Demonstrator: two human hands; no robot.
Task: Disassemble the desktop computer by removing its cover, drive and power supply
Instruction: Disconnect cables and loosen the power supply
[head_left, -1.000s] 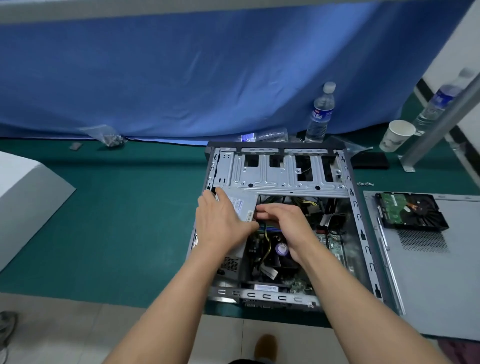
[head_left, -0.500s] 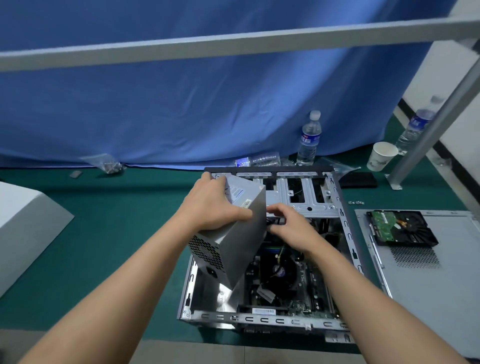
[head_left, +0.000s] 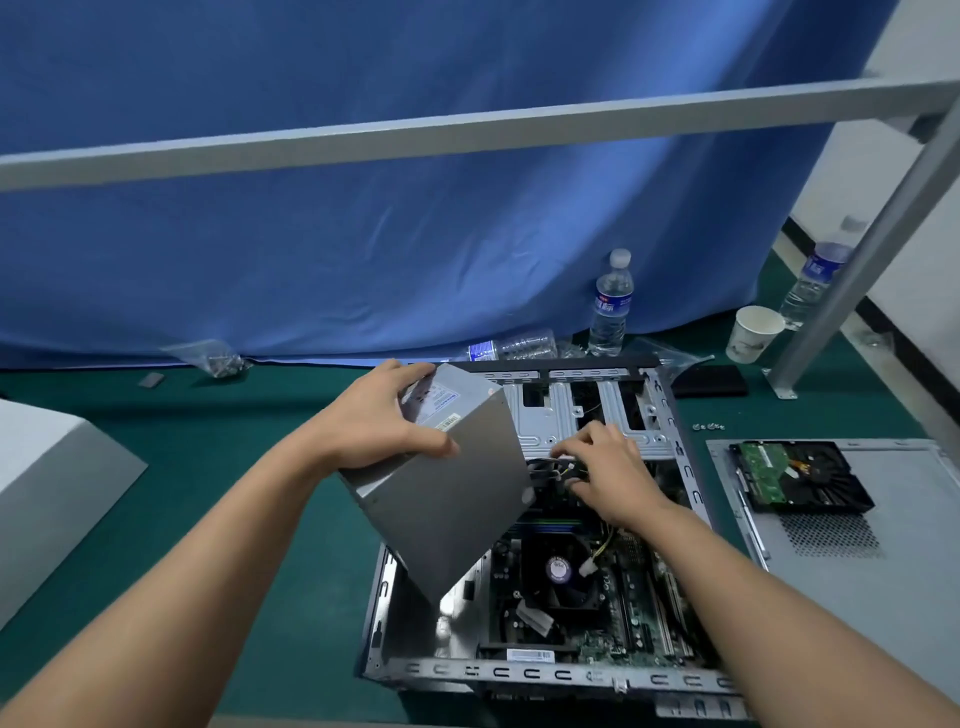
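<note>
- So, left hand (head_left: 382, 421) grips the power supply (head_left: 441, 483) by its far end, thumb over the top face, holding it tilted above the left side of the open case (head_left: 545, 670).
- Right hand (head_left: 608, 475) is curled around the bundle of cables (head_left: 553, 470) coming off the supply's right side.
- Motherboard and its fan (head_left: 561, 569) sit exposed below.
- Removed cover (head_left: 883, 571) lies flat on the green mat to the right, with the hard drive (head_left: 800, 475) resting on it.
- Far side: upright water bottle (head_left: 612, 304), paper cup (head_left: 753, 332), blue curtain (head_left: 415, 234).
</note>
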